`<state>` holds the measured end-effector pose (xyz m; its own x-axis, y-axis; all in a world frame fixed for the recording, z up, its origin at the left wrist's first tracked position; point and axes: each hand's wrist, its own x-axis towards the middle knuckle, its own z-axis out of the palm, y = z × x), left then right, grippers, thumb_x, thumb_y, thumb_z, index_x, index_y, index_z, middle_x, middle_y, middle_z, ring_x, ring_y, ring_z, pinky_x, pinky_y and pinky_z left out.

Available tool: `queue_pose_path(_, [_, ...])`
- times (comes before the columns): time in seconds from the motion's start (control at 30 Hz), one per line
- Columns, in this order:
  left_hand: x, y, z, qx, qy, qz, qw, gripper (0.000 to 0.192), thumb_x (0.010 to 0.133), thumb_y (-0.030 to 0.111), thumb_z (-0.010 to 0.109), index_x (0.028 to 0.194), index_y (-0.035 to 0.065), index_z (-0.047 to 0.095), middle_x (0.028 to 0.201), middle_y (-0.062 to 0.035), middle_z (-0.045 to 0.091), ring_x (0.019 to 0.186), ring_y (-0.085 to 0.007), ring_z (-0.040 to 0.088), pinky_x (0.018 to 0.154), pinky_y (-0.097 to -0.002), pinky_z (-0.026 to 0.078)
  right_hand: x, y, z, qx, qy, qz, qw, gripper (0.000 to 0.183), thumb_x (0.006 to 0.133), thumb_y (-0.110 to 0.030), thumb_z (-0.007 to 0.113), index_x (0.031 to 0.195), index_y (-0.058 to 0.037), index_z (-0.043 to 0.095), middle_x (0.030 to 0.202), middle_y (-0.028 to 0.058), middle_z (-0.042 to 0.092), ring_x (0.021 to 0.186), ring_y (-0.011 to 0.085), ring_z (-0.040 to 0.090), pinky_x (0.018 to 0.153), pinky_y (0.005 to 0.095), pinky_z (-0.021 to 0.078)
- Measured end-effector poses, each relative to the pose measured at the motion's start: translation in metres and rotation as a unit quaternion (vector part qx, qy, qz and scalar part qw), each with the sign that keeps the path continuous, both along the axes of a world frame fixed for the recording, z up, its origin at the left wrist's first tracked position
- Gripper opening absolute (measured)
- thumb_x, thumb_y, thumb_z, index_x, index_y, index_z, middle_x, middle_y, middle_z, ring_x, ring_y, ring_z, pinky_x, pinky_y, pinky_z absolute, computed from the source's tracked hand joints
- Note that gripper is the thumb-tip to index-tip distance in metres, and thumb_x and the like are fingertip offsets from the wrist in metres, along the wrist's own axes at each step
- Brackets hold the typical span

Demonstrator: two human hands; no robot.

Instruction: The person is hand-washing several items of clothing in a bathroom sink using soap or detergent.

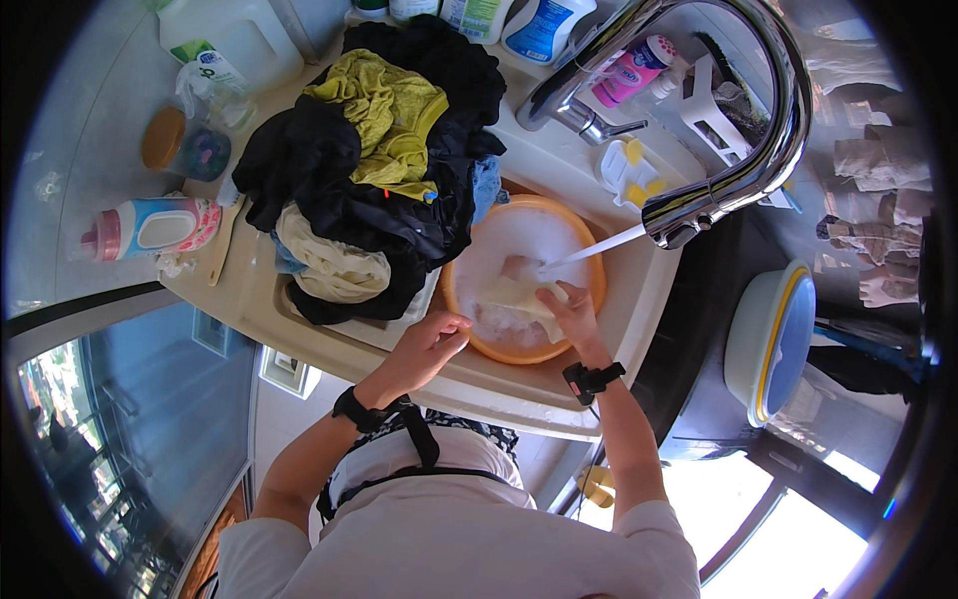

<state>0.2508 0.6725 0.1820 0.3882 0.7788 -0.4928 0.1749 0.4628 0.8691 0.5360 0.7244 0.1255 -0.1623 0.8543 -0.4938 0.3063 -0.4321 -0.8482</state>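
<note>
An orange basin (598, 284) full of suds sits in the sink. My right hand (575, 311) is over its right side, gripping a pale cream cloth (516, 293) that partly lies in the foam. Water runs from the chrome faucet (718, 191) into the basin beside the cloth. At the basin's left rim, my left hand (430, 343) holds nothing; its fingers are bent, with a gap between them and the thumb. A heap of black clothes (322, 157) rises left of the basin, topped by a yellow-green garment (389, 120), with a cream garment (333, 258) on its near side.
The faucet arches over the basin's right. A white soap dish (623, 176) and a pink bottle (635, 71) stand behind it. Several detergent bottles line the back. On the left ledge are a lidded jar (187, 146) and a pink-capped bottle (153, 228). Stacked basins (767, 344) stand at right.
</note>
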Motion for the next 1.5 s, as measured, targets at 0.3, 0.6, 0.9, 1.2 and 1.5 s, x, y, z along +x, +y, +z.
queue_pose_path(0.3, [-0.002, 0.002, 0.004, -0.013, 0.008, 0.001, 1.000, 0.028, 0.093, 0.017, 0.055, 0.116, 0.0007, 0.054, 0.114, -0.0112, 0.059, 0.108, -0.0186, 0.056, 0.093, -0.0308, 0.044, -0.034, -0.007, -0.019, 0.397, -0.530, 0.176, 0.728, 0.015, 0.075, -0.014, 0.065, 0.083, -0.0014, 0.064, 0.082, 0.0129, 0.066, 0.077, 0.0331, 0.065, 0.068, 0.0379, 0.0522])
queue_pose_path(0.6, [0.005, -0.001, -0.003, 0.040, -0.002, 0.024, 0.999, 0.029, 0.092, 0.023, 0.056, 0.112, 0.0026, 0.058, 0.107, -0.0140, 0.062, 0.102, -0.0234, 0.059, 0.083, -0.0318, 0.046, -0.002, -0.002, -0.082, 0.145, -0.532, 0.371, 0.747, 0.018, 0.085, -0.018, 0.053, 0.092, -0.0084, 0.066, 0.085, 0.0146, 0.066, 0.079, 0.0290, 0.066, 0.066, 0.0402, 0.0523])
queue_pose_path(0.9, [0.004, 0.004, 0.000, 0.000, 0.000, -0.013, 1.000, 0.027, 0.093, 0.017, 0.055, 0.116, 0.0011, 0.054, 0.112, -0.0105, 0.059, 0.107, -0.0183, 0.056, 0.093, -0.0313, 0.044, -0.024, 0.008, 0.005, 0.131, -0.405, 0.205, 0.882, 0.025, 0.088, -0.020, 0.050, 0.113, -0.0165, 0.055, 0.090, 0.0178, 0.064, 0.084, 0.0347, 0.063, 0.065, 0.0465, 0.0504])
queue_pose_path(1.2, [0.018, 0.004, -0.009, 0.004, -0.034, -0.001, 0.999, 0.030, 0.092, 0.015, 0.057, 0.120, 0.0042, 0.053, 0.114, -0.0064, 0.058, 0.105, -0.0175, 0.056, 0.091, -0.0282, 0.044, -0.018, -0.007, -0.107, 0.142, -0.564, 0.442, 0.683, 0.018, 0.079, -0.009, 0.056, 0.093, -0.0082, 0.068, 0.103, 0.0152, 0.065, 0.094, 0.0308, 0.063, 0.068, 0.0396, 0.0540])
queue_pose_path(1.5, [0.039, 0.026, -0.006, -0.279, -0.234, 0.148, 0.920, 0.062, 0.093, 0.034, 0.054, 0.146, 0.0273, 0.022, 0.150, -0.0107, 0.014, 0.137, -0.0257, 0.016, 0.103, -0.0565, 0.030, -0.025, -0.003, -0.005, -0.033, 0.012, 0.019, 0.999, 0.050, 0.082, -0.013, 0.056, 0.129, 0.0016, 0.047, 0.107, 0.0111, 0.063, 0.101, 0.0219, 0.059, 0.089, 0.0278, 0.0442])
